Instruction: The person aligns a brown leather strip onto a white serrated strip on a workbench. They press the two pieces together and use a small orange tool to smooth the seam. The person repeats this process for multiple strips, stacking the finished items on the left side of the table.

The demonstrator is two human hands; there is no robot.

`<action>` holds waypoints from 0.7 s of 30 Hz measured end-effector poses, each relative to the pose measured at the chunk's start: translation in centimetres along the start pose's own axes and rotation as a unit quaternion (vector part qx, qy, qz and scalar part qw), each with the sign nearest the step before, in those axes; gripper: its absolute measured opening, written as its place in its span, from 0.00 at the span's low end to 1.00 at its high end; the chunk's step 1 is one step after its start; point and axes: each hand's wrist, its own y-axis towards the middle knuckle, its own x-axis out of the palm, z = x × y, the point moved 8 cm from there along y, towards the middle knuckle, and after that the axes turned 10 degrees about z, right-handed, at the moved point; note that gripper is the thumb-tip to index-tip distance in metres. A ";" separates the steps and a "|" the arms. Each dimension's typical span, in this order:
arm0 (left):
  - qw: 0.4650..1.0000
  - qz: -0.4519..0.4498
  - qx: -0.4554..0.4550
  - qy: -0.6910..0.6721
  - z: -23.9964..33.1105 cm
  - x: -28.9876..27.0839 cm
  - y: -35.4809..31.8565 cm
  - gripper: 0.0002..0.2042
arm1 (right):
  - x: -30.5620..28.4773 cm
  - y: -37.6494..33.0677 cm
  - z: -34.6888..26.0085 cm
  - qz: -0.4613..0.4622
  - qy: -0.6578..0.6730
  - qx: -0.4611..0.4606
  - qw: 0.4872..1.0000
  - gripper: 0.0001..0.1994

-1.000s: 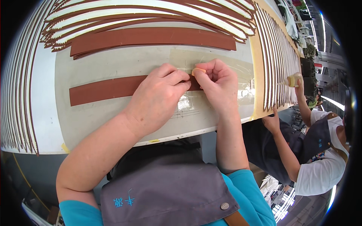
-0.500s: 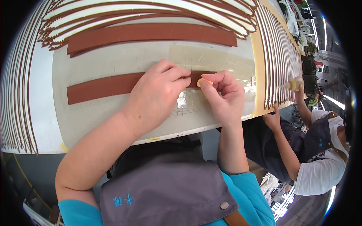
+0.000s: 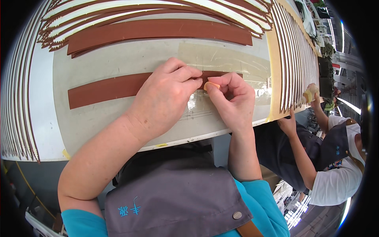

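Observation:
A flat reddish-brown strip (image 3: 106, 91), which looks like leather, lies lengthwise across the grey-green work mat in front of me. My left hand (image 3: 167, 93) rests on its middle, thumb and fingers drawn together at the strip and hiding part of it. Just to the right, my right hand (image 3: 233, 98) pinches a small peach-coloured piece (image 3: 212, 85) between thumb and forefinger, close against the strip. What the piece is made of I cannot tell. The strip's right end shows behind my right fingers.
Beyond lies a stack of wider brown strips (image 3: 158, 33), with curved, jagged-edged strips (image 3: 158, 12) behind. Thin strips line the table's left (image 3: 19, 98) and a tan board (image 3: 274, 71) at right. There a co-worker's hand (image 3: 316, 96) holds a squeeze bottle (image 3: 309, 94).
Both my hands keep nearly the same grip and place, with only a slight shift of the right fingers. The view has moved a little. The co-worker's bottle has moved slightly right.

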 end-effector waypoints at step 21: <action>1.000 0.004 -0.002 -0.004 -0.2 -0.1 0.0 0.15 | -0.1 0.0 -1.2 -0.038 -0.015 -0.012 0.999 0.03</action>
